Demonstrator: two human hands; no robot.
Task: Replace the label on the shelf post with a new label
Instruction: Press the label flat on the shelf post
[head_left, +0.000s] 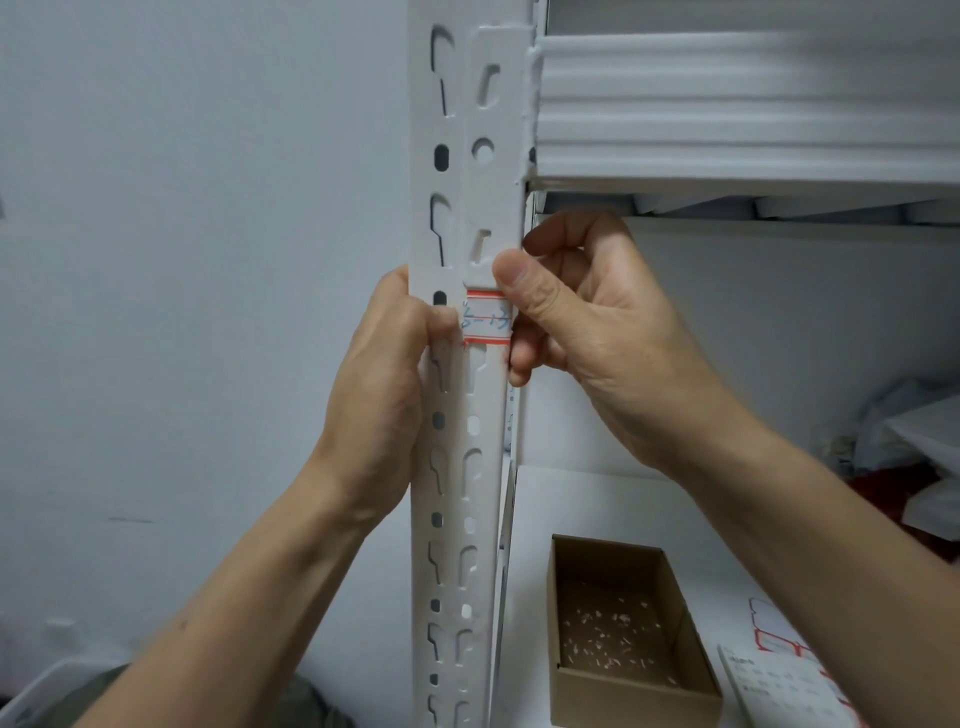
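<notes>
Fingers of the right hand curl behind the shelf post, thumb pinching the red-bordered label against its front. Left hand grips the post, thumb on the label's left edge. Beyond, a cardboard box sits on the lower shelf.

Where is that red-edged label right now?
The label sits mid-frame in the head view, on the white shelf post, between the left hand and the right hand, just below the upper shelf.
</notes>
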